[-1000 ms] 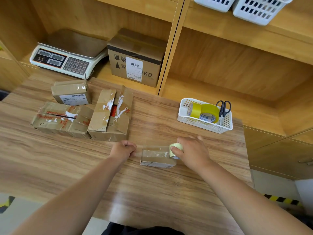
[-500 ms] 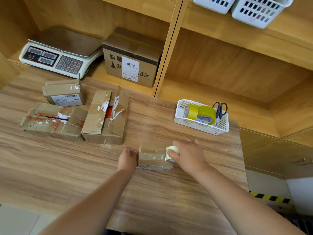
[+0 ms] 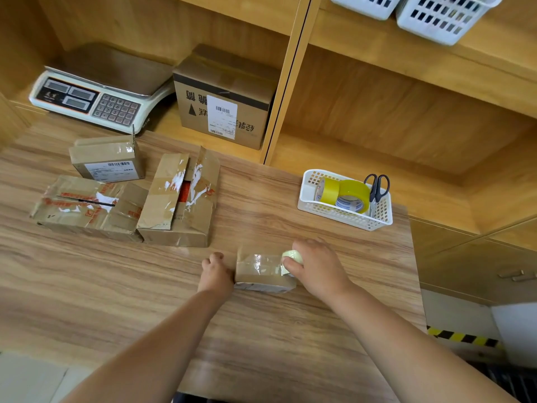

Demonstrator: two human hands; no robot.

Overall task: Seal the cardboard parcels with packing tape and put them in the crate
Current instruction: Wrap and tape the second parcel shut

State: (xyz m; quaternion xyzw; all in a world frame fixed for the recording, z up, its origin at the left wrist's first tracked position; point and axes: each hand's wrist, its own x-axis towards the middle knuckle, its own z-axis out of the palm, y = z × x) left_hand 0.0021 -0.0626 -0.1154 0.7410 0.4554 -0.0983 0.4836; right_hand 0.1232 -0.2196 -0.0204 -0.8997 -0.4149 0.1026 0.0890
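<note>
Head view looks down at a wood table (image 3: 87, 286). A small parcel (image 3: 261, 276) lies near the middle, with shiny tape across its top. The right hand (image 3: 319, 271) grips a pale roll (image 3: 293, 255) at the parcel's right end. The left hand (image 3: 216, 276) touches the parcel's left end with curled fingers; I cannot tell if it holds anything. Far left sit an open parcel (image 3: 180, 199), a flat parcel (image 3: 87, 207) touching it, and a label parcel (image 3: 107, 161) just behind. A white basket (image 3: 343, 218) sits far right with yellow tape (image 3: 353, 190) and scissors (image 3: 377, 184) inside. A scale (image 3: 96, 97) and a big box (image 3: 226, 97) stand on the shelf behind.
</note>
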